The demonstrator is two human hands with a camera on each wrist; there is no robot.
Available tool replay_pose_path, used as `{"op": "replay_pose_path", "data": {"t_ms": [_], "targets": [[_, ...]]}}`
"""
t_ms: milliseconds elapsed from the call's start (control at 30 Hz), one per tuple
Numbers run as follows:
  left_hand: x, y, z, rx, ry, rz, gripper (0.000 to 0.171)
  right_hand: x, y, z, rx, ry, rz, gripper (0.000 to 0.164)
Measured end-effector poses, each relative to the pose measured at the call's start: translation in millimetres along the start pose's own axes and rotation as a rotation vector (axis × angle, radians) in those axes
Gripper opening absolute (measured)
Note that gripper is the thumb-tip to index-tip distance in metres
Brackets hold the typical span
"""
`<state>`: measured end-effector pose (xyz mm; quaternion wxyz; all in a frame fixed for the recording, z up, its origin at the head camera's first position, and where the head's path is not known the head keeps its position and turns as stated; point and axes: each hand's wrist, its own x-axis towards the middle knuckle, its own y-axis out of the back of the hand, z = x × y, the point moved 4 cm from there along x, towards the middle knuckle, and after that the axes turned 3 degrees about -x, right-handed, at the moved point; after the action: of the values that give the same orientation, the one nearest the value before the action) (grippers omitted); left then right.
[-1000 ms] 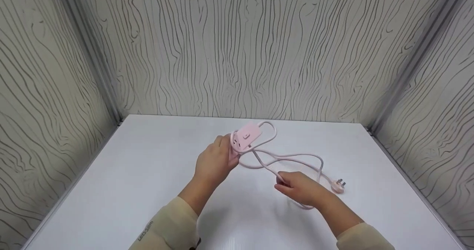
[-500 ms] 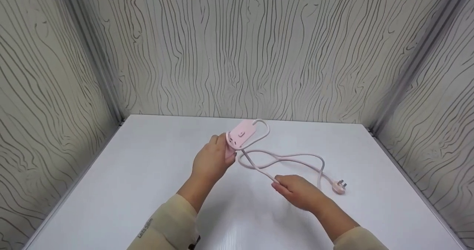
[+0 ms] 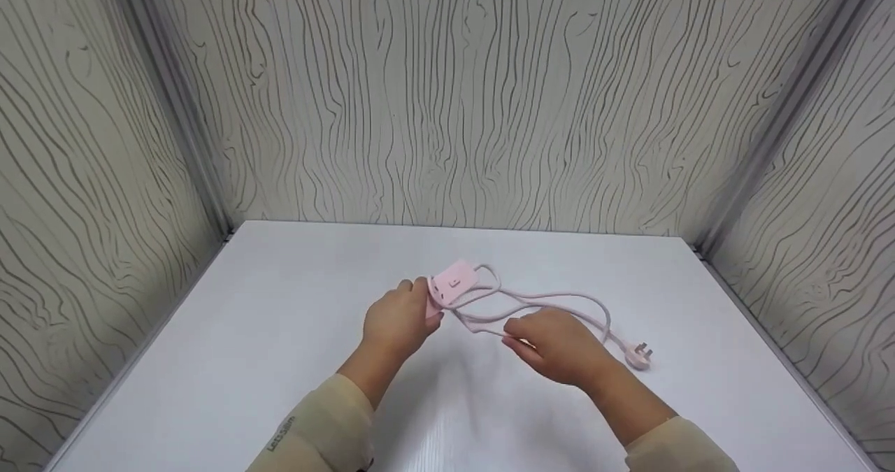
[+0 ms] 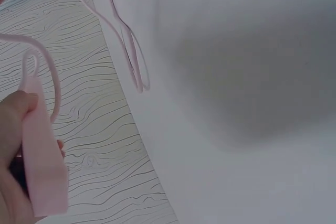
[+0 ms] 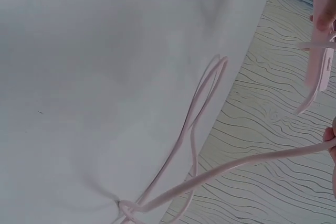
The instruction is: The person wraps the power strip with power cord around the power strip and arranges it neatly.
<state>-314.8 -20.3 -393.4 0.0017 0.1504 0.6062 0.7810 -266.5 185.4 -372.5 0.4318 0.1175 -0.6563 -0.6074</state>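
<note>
In the head view, my left hand [image 3: 398, 322] grips the near end of a pink power strip [image 3: 453, 281], whose switch and small ports face up. A turn of its cord [image 3: 580, 294] wraps round the strip near my fingers, and another loop bends off the far end. To the right, my right hand [image 3: 559, 346] pinches the cord, which sags slightly between the two hands. In the left wrist view, thumb and fingers clasp the sides of the strip [image 4: 42, 150]. Only the edge of the right hand [image 5: 332, 140] shows in the right wrist view, holding the cord [image 5: 252, 158].
The three-pin plug [image 3: 638, 355] lies on the white table [image 3: 280, 283], right of my right hand, with its prongs upward. Loose cord forms long loops on the tabletop. Wood-grain patterned panels [image 3: 447, 94] enclose the back and both sides.
The power strip first shifts left, then comes lower with my left hand. My right hand moves a little left, and the cord between the hands goes from straight to bent. The plug stays put.
</note>
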Motion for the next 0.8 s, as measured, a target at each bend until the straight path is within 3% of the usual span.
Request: {"op": "replay_pose_path", "data": {"t_ms": [233, 433, 800], "targets": [[-4.7, -5.7, 9.2, 0.024, -0.055, -0.01, 0.051, 13, 9, -14, -0.034, 0.07, 0.005, 0.01], [-7.6, -13.2, 20.3, 0.033, -0.137, -0.084, 0.053, 26, 18, -23, -0.053, 0.146, 0.044, 0.011], [-12.3, -19.8, 36.0, 0.047, -0.27, -0.164, 0.046, 42, 22, -23, -0.07, 0.138, -0.027, 0.016]]}}
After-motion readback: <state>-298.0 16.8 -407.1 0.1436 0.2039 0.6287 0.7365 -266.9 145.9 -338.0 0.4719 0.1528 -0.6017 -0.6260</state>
